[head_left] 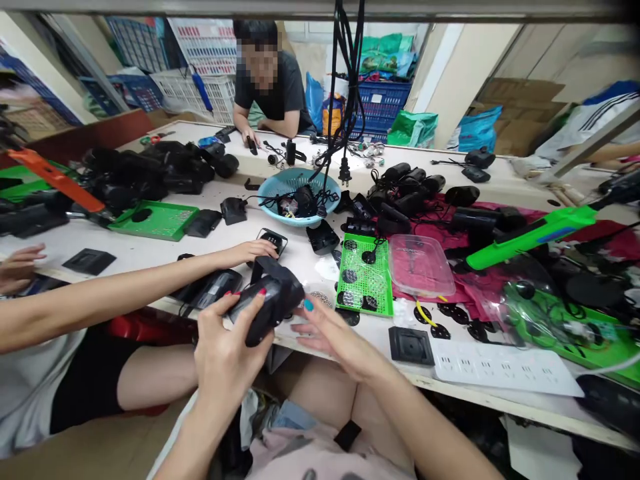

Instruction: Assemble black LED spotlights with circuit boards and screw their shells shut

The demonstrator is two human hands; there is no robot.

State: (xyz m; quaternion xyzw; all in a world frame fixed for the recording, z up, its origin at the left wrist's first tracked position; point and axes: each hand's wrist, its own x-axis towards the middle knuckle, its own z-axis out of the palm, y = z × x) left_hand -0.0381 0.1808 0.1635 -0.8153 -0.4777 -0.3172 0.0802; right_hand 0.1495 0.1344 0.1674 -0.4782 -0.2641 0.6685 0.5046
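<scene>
My left hand point(227, 340) is wrapped round a black plastic housing point(280, 290), a bulky glossy part with a raised loop on top, held over the table's front edge. To its right, my right hand point(333, 337) is open, its fingers stretched out and the thumb close to the housing's end. Whether that thumb touches it I cannot tell. Beyond the right hand's fingers lies a small dish of metal screws or beads point(323, 295), too small to name surely. A green perforated tray point(367, 308) with round black discs sits to the right of the dish.
A co-worker's hand point(257, 250) reaches in from the left, by a small black frame. Behind stands a blue basket point(273, 217) of parts, with cables hanging above. A clear plastic tub point(420, 263), green power screwdriver point(535, 238) and white power strip point(505, 367) are at right.
</scene>
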